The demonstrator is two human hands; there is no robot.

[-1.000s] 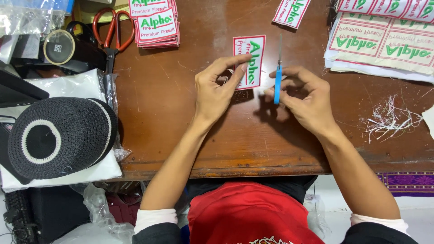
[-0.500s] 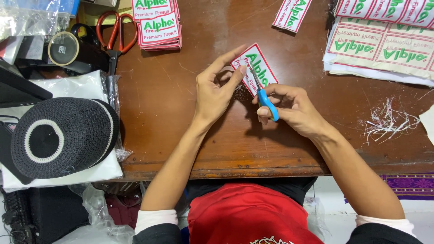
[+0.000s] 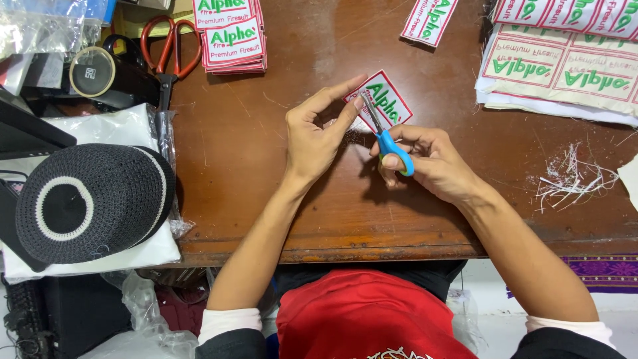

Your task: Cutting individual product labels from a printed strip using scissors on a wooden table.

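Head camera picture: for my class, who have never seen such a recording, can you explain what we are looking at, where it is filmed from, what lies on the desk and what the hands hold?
The camera sits on the person's head and looks straight down at a brown wooden desk. No machine is involved, only two bare hands. The left hand pinches a small embroidered patch, white with a red border. The right hand holds blue-handled thread snips against its edge. Nearby lie a stack of patches, uncut patch sheets, orange scissors, loose thread clippings and a dark knitted cap.
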